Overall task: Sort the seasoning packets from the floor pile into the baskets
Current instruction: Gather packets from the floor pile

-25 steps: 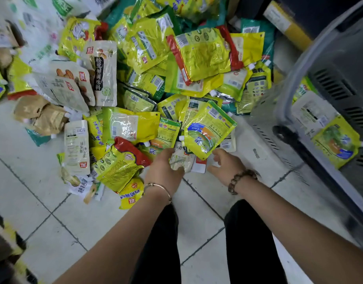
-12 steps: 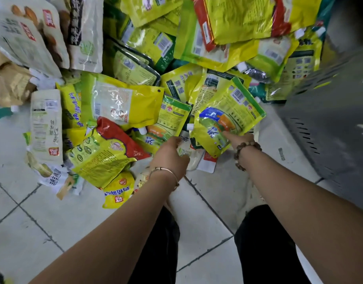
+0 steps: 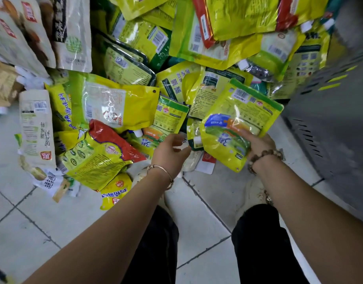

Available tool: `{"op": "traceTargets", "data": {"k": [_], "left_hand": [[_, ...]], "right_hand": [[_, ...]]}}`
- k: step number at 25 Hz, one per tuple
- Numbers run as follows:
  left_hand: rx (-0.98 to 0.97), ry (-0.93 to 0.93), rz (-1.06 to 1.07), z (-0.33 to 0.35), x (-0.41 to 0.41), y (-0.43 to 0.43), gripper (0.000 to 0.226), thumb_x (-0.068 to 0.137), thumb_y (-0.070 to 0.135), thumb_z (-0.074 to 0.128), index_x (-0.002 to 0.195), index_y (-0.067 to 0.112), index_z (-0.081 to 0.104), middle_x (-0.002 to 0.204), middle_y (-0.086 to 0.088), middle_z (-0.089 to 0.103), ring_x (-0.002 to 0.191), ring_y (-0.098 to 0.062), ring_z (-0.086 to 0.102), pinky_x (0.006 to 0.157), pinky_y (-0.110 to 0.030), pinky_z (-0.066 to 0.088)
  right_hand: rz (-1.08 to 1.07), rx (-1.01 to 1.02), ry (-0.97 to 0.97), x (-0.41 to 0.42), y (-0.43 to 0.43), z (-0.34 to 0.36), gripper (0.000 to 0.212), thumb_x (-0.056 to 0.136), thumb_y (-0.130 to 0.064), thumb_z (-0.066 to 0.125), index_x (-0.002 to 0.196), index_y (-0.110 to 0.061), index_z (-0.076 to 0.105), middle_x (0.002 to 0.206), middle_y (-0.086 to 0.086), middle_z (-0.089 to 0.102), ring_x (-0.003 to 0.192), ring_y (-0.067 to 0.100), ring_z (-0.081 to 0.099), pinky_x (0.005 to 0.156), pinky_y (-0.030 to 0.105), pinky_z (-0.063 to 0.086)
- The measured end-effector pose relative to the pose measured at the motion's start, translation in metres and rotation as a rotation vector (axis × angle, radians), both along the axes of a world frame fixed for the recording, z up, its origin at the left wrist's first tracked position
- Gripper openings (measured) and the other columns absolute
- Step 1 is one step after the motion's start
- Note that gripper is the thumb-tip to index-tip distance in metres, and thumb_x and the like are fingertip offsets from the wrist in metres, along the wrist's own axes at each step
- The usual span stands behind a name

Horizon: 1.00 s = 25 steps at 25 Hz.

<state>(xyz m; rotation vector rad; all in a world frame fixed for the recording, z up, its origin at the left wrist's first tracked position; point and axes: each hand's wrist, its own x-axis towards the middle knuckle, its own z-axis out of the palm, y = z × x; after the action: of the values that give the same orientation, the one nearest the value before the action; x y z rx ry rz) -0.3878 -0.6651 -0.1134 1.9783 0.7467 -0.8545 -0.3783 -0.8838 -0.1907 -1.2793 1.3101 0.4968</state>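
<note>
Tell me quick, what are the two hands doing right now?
Left hand: fingers curled at the edge of the pile; cannot tell if it holds anything.
Right hand: gripping the yellow-green packet.

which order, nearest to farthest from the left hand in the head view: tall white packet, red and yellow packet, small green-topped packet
1. small green-topped packet, just above the left hand
2. red and yellow packet, off to the hand's left
3. tall white packet, at the far left, beyond the red and yellow one
</note>
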Motion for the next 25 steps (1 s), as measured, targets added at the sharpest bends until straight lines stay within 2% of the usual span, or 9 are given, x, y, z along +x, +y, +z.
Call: {"op": "traceTargets", "data": {"k": [4, 8, 11, 14, 16, 18, 20, 22, 25], "left_hand": [[-0.103, 0.008, 0.072, 0.017, 0.014, 0.002, 0.023, 0.087, 0.024, 0.064, 0.107, 0.014, 0.060, 0.100, 0.001, 0.060, 0.091, -0.014, 0.056, 0.078, -0.025, 0.044], [-0.306, 0.248, 0.309, 0.030, 0.026, 0.002, 0.035, 0.083, 0.038, 0.065, 0.112, 0.019, 0.062, 0.103, 0.000, 0.065, 0.091, -0.016, 0.059, 0.069, -0.026, 0.046], [-0.382, 0.384, 0.527, 0.033, 0.030, 0.003, 0.060, 0.066, 0.038, 0.077, 0.117, 0.013, 0.057, 0.106, -0.009, 0.069, 0.093, -0.024, 0.066, 0.077, -0.037, 0.056], [-0.327, 0.394, 0.552, 0.034, 0.031, 0.004, 0.077, 0.061, 0.029, 0.084, 0.125, 0.000, 0.051, 0.107, -0.020, 0.067, 0.095, -0.033, 0.066, 0.088, -0.047, 0.053], [-0.308, 0.330, 0.632, 0.031, 0.029, 0.007, 0.060, 0.068, 0.019, 0.081, 0.116, -0.006, 0.056, 0.097, -0.020, 0.069, 0.079, -0.030, 0.068, 0.080, -0.044, 0.056], [-0.279, 0.282, 0.703, 0.030, 0.029, 0.009, 0.032, 0.074, 0.014, 0.077, 0.095, -0.003, 0.062, 0.070, -0.011, 0.070, 0.055, -0.021, 0.066, 0.056, -0.030, 0.057], [-0.232, 0.255, 0.765, 0.030, 0.031, 0.013, 0.026, 0.074, 0.016, 0.078, 0.086, 0.001, 0.061, 0.059, -0.005, 0.067, 0.045, -0.016, 0.063, 0.043, -0.023, 0.051], [-0.200, 0.253, 0.811, 0.025, 0.033, 0.019, 0.037, 0.072, 0.019, 0.079, 0.096, -0.002, 0.061, 0.068, -0.009, 0.067, 0.051, -0.020, 0.064, 0.046, -0.024, 0.051], [-0.174, 0.221, 0.821, 0.018, 0.039, 0.027, 0.047, 0.072, 0.022, 0.079, 0.103, -0.003, 0.054, 0.075, -0.010, 0.065, 0.057, -0.021, 0.063, 0.049, -0.026, 0.052]], "right_hand": [[0.072, 0.076, -0.098, -0.018, -0.006, 0.040, 0.018, 0.078, -0.008, 0.070, 0.089, -0.022, 0.065, 0.077, -0.009, 0.073, 0.068, 0.013, 0.070, 0.049, 0.025, 0.053], [0.164, 0.251, -0.197, -0.030, 0.008, 0.065, 0.031, 0.072, -0.008, 0.071, 0.098, -0.021, 0.065, 0.095, 0.000, 0.073, 0.085, 0.022, 0.070, 0.067, 0.036, 0.056], [0.229, 0.398, -0.206, -0.026, 0.029, 0.075, 0.052, 0.058, -0.018, 0.077, 0.108, -0.018, 0.062, 0.104, 0.007, 0.071, 0.095, 0.031, 0.067, 0.080, 0.046, 0.053], [0.328, 0.453, -0.186, -0.013, 0.045, 0.077, 0.057, 0.053, -0.026, 0.080, 0.107, -0.020, 0.063, 0.105, 0.008, 0.071, 0.096, 0.031, 0.067, 0.082, 0.048, 0.052], [0.440, 0.437, -0.157, 0.000, 0.052, 0.077, 0.056, 0.052, -0.031, 0.079, 0.104, -0.020, 0.064, 0.103, 0.005, 0.071, 0.096, 0.027, 0.067, 0.086, 0.045, 0.052], [0.423, 0.433, -0.151, 0.019, 0.051, 0.070, 0.056, 0.056, -0.031, 0.078, 0.107, -0.013, 0.063, 0.103, 0.007, 0.071, 0.092, 0.024, 0.067, 0.084, 0.043, 0.053], [0.254, 0.290, -0.135, 0.043, 0.046, 0.057, 0.047, 0.068, -0.026, 0.077, 0.109, -0.011, 0.061, 0.112, 0.010, 0.066, 0.095, 0.021, 0.065, 0.081, 0.038, 0.054], [0.101, 0.011, -0.062, 0.068, 0.036, 0.038, 0.053, 0.073, -0.029, 0.078, 0.120, -0.015, 0.057, 0.123, 0.007, 0.061, 0.107, 0.020, 0.060, 0.086, 0.035, 0.051], [0.221, -0.181, 0.068, 0.091, 0.034, 0.008, 0.078, 0.069, -0.044, 0.077, 0.134, -0.015, 0.046, 0.135, 0.006, 0.052, 0.119, 0.026, 0.051, 0.097, 0.040, 0.042]]}}
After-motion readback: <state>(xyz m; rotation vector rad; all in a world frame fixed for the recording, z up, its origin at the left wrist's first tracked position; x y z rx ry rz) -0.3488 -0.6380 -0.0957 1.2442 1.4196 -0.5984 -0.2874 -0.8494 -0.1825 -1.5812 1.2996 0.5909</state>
